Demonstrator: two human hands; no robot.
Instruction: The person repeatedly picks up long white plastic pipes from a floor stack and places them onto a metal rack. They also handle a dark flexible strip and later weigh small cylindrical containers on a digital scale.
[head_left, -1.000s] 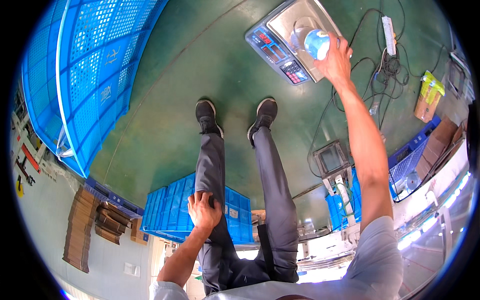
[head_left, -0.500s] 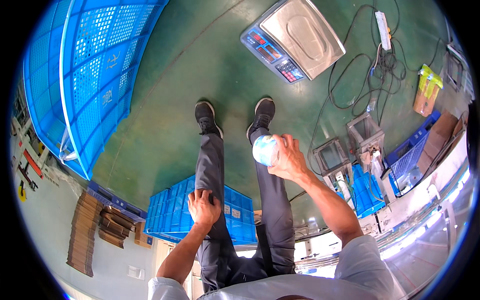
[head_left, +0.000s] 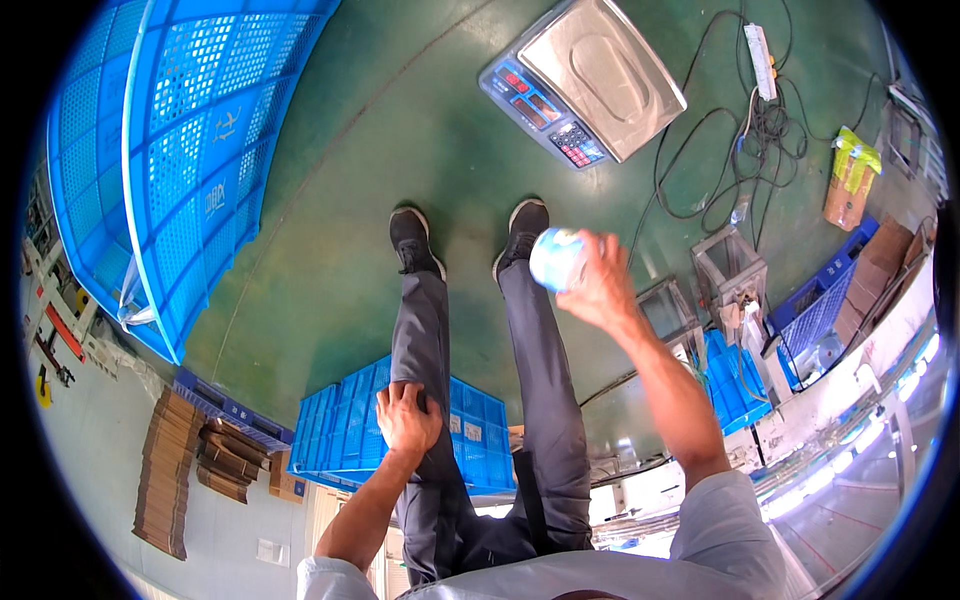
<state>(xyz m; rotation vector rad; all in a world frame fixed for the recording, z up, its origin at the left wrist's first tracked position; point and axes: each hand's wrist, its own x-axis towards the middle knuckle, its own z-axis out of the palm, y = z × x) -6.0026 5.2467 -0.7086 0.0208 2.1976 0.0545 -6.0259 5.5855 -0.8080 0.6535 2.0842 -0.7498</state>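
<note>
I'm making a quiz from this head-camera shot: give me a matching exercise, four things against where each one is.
Things:
1. left hand
2. right hand
3. scale
4. flattened cardboard

Places:
A. on the green floor ahead of the shoes
B. stacked at lower left
C. resting on the left thigh
D. raised, gripping a white and blue round object

Pairs: 1-C, 2-D, 3-A, 4-B

Bright, even daylight; glare along lower right edge; strong fisheye bending at rim; slight blur on right hand (head_left: 598, 290).

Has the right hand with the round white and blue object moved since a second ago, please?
Yes: the right hand carried the round object off the scale, back toward the knees.
</note>
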